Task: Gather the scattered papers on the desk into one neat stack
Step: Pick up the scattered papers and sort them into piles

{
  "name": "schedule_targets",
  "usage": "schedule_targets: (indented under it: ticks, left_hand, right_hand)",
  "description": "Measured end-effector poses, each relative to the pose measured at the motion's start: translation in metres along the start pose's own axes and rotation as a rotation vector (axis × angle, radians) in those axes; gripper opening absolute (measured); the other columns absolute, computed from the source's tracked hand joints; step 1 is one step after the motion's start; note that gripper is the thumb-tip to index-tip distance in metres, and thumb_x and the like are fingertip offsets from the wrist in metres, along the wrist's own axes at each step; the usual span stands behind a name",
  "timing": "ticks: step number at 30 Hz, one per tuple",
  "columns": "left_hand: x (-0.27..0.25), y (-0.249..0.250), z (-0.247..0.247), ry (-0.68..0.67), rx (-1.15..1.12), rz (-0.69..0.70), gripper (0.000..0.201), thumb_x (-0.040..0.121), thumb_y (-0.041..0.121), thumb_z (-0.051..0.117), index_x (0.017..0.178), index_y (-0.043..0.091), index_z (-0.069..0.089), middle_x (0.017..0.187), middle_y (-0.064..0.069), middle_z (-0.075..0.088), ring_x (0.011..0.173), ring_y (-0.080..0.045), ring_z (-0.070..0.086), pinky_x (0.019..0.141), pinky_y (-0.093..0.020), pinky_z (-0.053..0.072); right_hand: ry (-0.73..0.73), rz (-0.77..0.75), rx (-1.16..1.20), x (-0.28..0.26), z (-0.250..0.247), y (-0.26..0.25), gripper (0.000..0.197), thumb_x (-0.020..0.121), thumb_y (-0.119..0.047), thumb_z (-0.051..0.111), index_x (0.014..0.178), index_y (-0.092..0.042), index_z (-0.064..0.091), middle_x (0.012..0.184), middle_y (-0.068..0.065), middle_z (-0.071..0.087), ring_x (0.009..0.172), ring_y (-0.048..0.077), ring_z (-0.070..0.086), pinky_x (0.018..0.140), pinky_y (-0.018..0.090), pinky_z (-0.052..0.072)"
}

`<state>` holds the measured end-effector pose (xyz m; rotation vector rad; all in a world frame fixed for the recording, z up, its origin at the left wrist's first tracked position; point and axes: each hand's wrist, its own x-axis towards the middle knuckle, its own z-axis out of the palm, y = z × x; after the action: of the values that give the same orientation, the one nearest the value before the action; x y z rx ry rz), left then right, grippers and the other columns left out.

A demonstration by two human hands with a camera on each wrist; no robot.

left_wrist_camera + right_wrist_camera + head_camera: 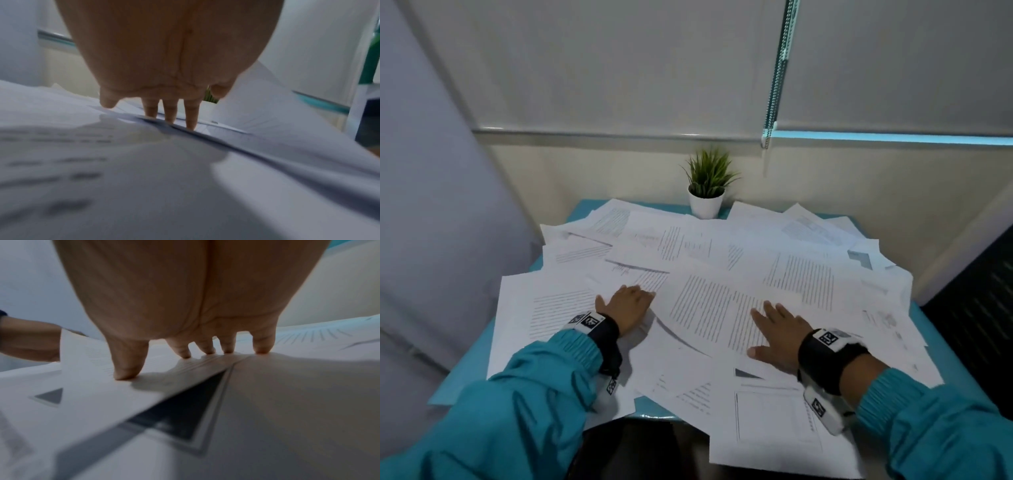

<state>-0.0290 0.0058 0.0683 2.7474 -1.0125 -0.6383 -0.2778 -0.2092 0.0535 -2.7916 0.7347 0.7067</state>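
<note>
Both hands lie palm-down on the papers [722,274], low in the head view. At lower centre-left the left hand [627,310] reaches forward from a teal sleeve [524,404], its grip wide and holding nothing, fingers straight with their tips pressing a sheet edge; the left wrist view shows the fingertips [190,120] on that edge, beside a sheet that curls upward to the right. At lower centre-right the right hand [777,334] also rests flat with its grip spread wide, thumb out toward the left; in the right wrist view its fingers [261,345] and thumb [127,363] touch a printed page. The papers are scattered and overlapping across nearly the whole teal tabletop [465,370], some hanging over the near edge. A plant [707,185] in a white pot stands at the far edge, upper centre.
</note>
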Motion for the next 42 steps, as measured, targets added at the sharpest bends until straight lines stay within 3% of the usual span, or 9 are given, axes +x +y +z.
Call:
schedule_targets:
  ticks: [5, 8, 14, 18, 22, 26, 30, 36, 42]
  left_hand:
    - [0.000, 0.024, -0.012, 0.035, -0.179, 0.091, 0.073, 0.086, 0.077, 0.035, 0.111, 0.016, 0.067, 0.115, -0.005, 0.066, 0.109, -0.027, 0.059, 0.102, -0.041, 0.041]
    - [0.009, 0.035, -0.014, 0.069, -0.206, 0.259, 0.029, 0.087, 0.037, 0.065, 0.104, 0.014, 0.066, 0.103, -0.002, 0.067, 0.095, -0.022, 0.061, 0.077, -0.028, 0.043]
    - [0.023, 0.045, -0.008, 0.168, -0.356, 0.376, 0.020, 0.089, 0.003, 0.051, 0.072, 0.013, 0.055, 0.068, 0.000, 0.057, 0.063, -0.011, 0.048, 0.052, -0.013, 0.033]
    - [0.029, 0.040, -0.003, 0.089, -0.457, 0.480, 0.018, 0.090, 0.003, 0.054, 0.086, 0.011, 0.069, 0.076, 0.001, 0.065, 0.069, -0.008, 0.054, 0.062, -0.015, 0.041]
    - [0.034, 0.039, -0.008, 0.000, -0.576, 0.474, 0.013, 0.091, 0.025, 0.061, 0.101, 0.024, 0.069, 0.102, 0.006, 0.073, 0.097, -0.013, 0.066, 0.090, -0.034, 0.050]
    - [0.059, 0.039, -0.020, 0.217, -0.739, 0.051, 0.068, 0.092, 0.051, 0.057, 0.147, 0.015, 0.038, 0.150, -0.007, 0.042, 0.135, -0.023, 0.044, 0.111, -0.035, 0.034]
    - [0.104, 0.023, -0.024, 0.277, -1.228, -0.453, 0.105, 0.060, 0.052, 0.080, 0.142, 0.011, 0.029, 0.142, -0.021, 0.044, 0.120, -0.035, 0.055, 0.101, -0.043, 0.049]
    - [0.117, 0.028, -0.029, 0.307, -1.527, -0.551, 0.052, 0.083, 0.024, 0.073, 0.120, -0.003, 0.049, 0.093, -0.018, 0.071, 0.049, -0.020, 0.057, 0.041, -0.028, 0.053]
    - [0.119, 0.025, -0.036, 0.158, -1.393, -0.487, 0.028, 0.092, 0.027, 0.064, 0.074, 0.006, 0.057, 0.058, -0.004, 0.051, 0.038, -0.014, 0.042, 0.039, -0.021, 0.041]
  right_hand:
    - [0.068, 0.052, 0.069, 0.002, 0.005, -0.005, 0.117, 0.056, -0.095, 0.009, 0.151, -0.029, -0.008, 0.160, 0.003, -0.014, 0.148, 0.028, -0.008, 0.116, 0.053, 0.007]
    - [0.075, 0.060, 0.072, 0.007, 0.001, -0.008, 0.097, 0.079, -0.080, 0.032, 0.152, -0.027, -0.004, 0.161, 0.005, -0.008, 0.148, 0.029, -0.003, 0.115, 0.052, 0.012]
    - [0.293, 0.013, 0.434, 0.019, -0.039, 0.002, 0.100, 0.076, -0.063, 0.061, 0.153, -0.021, 0.011, 0.160, 0.006, 0.008, 0.145, 0.024, 0.013, 0.117, 0.040, 0.019]
    - [0.412, 0.015, 0.652, 0.023, -0.055, 0.016, 0.100, 0.075, -0.042, 0.076, 0.152, -0.020, 0.016, 0.150, -0.004, 0.027, 0.141, 0.016, 0.023, 0.115, 0.032, 0.022]
    - [0.355, 0.045, 0.678, 0.031, -0.053, 0.035, 0.023, 0.084, -0.029, 0.067, 0.102, -0.015, 0.066, 0.104, -0.001, 0.068, 0.098, 0.021, 0.063, 0.085, 0.031, 0.049]
    - [0.386, 0.111, 0.730, 0.035, -0.049, 0.050, 0.022, 0.092, -0.027, 0.058, 0.107, -0.014, 0.067, 0.105, 0.003, 0.068, 0.098, 0.021, 0.062, 0.081, 0.030, 0.047]
    - [0.396, 0.163, 0.819, 0.039, -0.044, 0.060, 0.024, 0.094, -0.023, 0.056, 0.114, -0.012, 0.064, 0.110, 0.002, 0.066, 0.099, 0.019, 0.060, 0.084, 0.027, 0.043]
    - [0.324, 0.191, 0.889, 0.041, -0.029, 0.066, 0.018, 0.093, -0.023, 0.057, 0.108, -0.014, 0.065, 0.107, 0.001, 0.070, 0.095, 0.017, 0.064, 0.081, 0.027, 0.048]
    - [0.309, 0.163, 0.900, 0.044, -0.027, 0.060, 0.024, 0.094, -0.023, 0.057, 0.115, -0.014, 0.062, 0.113, 0.000, 0.066, 0.103, 0.017, 0.060, 0.086, 0.024, 0.041]
